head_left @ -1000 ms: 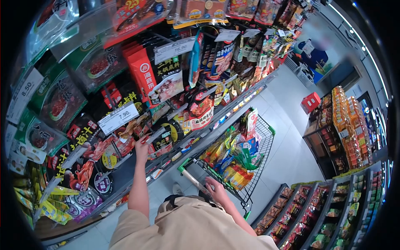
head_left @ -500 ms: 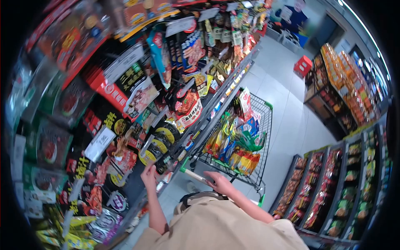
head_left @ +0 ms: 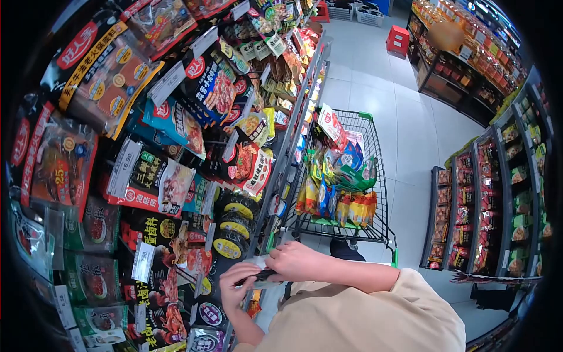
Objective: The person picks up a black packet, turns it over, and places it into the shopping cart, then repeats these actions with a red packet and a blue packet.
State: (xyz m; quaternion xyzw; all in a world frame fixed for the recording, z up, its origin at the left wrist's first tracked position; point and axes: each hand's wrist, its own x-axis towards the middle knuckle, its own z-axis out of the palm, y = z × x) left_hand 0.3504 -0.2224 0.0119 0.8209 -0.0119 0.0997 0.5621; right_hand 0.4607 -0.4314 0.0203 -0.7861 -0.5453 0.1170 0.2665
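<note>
My left hand (head_left: 237, 287) and my right hand (head_left: 296, 261) are together in front of my body, fingers closed around a small dark package (head_left: 265, 274). A pale or clear edge shows on it; the fingers cover most of the rest, so its contents cannot be made out. Just beyond my left hand, round black-and-yellow packs (head_left: 227, 248) hang on the shelf. Past my right hand stands a wire shopping cart (head_left: 383, 202) with green corners, holding several colourful bags (head_left: 334, 196) and a red-and-white packet (head_left: 332, 126).
Hanging seasoning packets (head_left: 155, 182) with price tags fill the shelf on the left. A lower rack of packets (head_left: 463, 205) stands on the right. Farther off are a red stool (head_left: 398, 41) and a display of jars (head_left: 492, 50) on the tiled floor (head_left: 404, 105).
My left hand has come away from the shelf edge and my right hand has left the cart's handle. They now meet around the dark package. The view has turned slightly.
</note>
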